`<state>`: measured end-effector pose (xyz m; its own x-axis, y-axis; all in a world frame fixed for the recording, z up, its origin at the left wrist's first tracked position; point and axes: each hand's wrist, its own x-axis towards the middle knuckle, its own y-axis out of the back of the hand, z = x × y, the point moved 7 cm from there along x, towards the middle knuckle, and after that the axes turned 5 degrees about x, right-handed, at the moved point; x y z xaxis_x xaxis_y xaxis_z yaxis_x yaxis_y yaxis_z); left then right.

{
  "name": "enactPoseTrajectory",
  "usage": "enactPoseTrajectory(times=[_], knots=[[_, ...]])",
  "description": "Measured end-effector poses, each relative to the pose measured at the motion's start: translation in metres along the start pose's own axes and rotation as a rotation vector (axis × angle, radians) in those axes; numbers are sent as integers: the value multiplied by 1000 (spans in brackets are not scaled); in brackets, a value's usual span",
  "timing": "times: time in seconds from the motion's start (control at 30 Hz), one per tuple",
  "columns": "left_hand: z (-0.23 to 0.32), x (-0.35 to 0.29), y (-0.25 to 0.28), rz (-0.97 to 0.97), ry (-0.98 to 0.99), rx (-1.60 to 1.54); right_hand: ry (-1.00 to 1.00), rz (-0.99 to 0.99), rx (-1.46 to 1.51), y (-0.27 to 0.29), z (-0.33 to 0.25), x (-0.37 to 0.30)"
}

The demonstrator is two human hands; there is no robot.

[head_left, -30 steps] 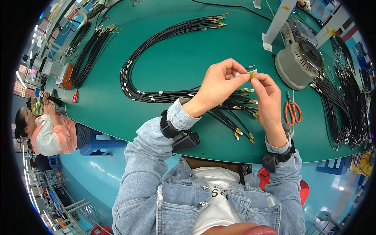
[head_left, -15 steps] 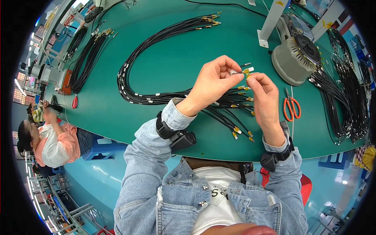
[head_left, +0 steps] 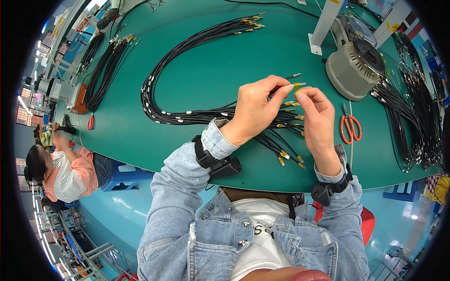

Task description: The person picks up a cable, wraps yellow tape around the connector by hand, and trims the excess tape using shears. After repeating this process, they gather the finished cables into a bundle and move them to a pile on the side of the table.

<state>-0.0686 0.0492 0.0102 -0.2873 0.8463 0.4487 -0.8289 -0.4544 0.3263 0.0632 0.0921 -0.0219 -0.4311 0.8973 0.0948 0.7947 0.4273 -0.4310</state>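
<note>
So the thin black cable end with a small yellow sleeve and a bare metal tip (head_left: 296, 85) is held up in the air over the near-middle of the green tabletop (head_left: 206, 70), pinched from both sides. The left hand (head_left: 257, 108) has its fingers closed together on the black cable just behind the sleeve, and the right hand (head_left: 319, 117) has thumb and forefinger clamped on the yellow sleeve itself.

The risk I see is the sleeve — it's tiny and gripped only at the fingertips, so a small twist could slide it crooked or pop it off, and it could easily vanish among the fanned bundle of black cables with yellow-sleeved ends (head_left: 286, 136) lying right under the hands. Another loose cable end sticks up just beside the left fingers, and a sleeve could catch on it.

Further out, the orange-handled scissors (head_left: 350, 126) lie just right of the right wrist — an elbow swing could knock them toward the near edge. The grey round machine (head_left: 355, 65) sits toward the far right corner, and a long looped bundle of black cables (head_left: 187, 56) curves across the far side.
</note>
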Motion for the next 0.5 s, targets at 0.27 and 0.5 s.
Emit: enactPoseTrajectory(times=[0.27,0.5], knots=[[6,-2,-2,21,-86,89,20,20,-19,0,0,-2],[10,-4,-4,-56,-73,155,26,34,-28,2,0,-3]])
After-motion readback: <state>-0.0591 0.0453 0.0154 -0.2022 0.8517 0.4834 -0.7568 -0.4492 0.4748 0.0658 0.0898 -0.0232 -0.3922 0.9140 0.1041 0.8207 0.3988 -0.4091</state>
